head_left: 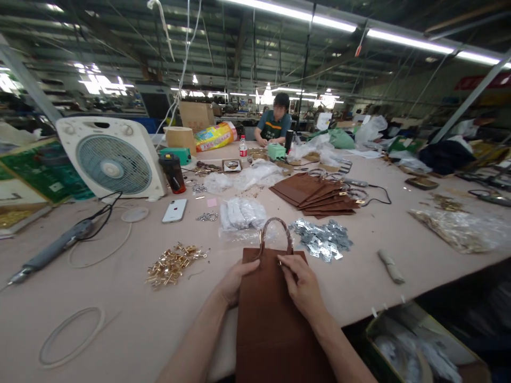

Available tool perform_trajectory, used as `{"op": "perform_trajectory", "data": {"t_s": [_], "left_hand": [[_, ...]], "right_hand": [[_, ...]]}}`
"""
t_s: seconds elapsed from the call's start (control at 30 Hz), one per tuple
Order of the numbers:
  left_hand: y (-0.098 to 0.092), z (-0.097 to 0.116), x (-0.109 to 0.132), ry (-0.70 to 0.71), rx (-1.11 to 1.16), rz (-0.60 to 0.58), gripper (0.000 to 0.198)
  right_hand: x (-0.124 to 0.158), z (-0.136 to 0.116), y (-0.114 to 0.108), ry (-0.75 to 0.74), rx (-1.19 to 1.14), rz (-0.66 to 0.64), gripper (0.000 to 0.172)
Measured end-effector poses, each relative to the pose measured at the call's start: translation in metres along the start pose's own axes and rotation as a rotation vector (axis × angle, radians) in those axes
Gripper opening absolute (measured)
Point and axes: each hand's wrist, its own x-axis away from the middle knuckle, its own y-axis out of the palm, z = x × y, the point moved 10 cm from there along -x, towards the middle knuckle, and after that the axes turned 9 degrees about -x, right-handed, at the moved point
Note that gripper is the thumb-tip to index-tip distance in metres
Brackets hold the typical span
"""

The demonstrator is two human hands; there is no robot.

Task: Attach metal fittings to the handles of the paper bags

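Observation:
A brown flat bag (267, 319) with a looped handle (276, 231) lies on the pale table in front of me, its lower end hanging over the near edge. My left hand (235, 282) grips the bag's left side near the top. My right hand (301, 284) rests on the upper right of the bag, fingers pressed at the base of the handle. A heap of small gold metal fittings (172, 263) lies left of my hands. A pile of silver metal pieces (322, 239) lies to the right.
A stack of brown bags (315, 194), clear plastic packets (241, 213), a white phone (174, 210), a white fan (114, 157), a grey power tool (51, 250) with cable. Another person (275, 125) sits at the far end. A box (423, 346) stands below the table's right edge.

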Motion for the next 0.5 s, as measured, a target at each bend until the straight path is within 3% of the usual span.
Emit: {"op": "perform_trajectory", "data": {"t_s": [0.3,0.5], "left_hand": [[0.0068,0.0056,0.0000,0.044,-0.014,-0.032,0.044],[0.0026,0.0003,-0.0020,0.002,-0.005,-0.005,0.045]], "right_hand": [[0.0028,0.0030,0.0072,-0.004,0.041,-0.090,0.037],[-0.0012,0.0062,-0.0017,0.074,0.024,-0.024,0.029]]}}
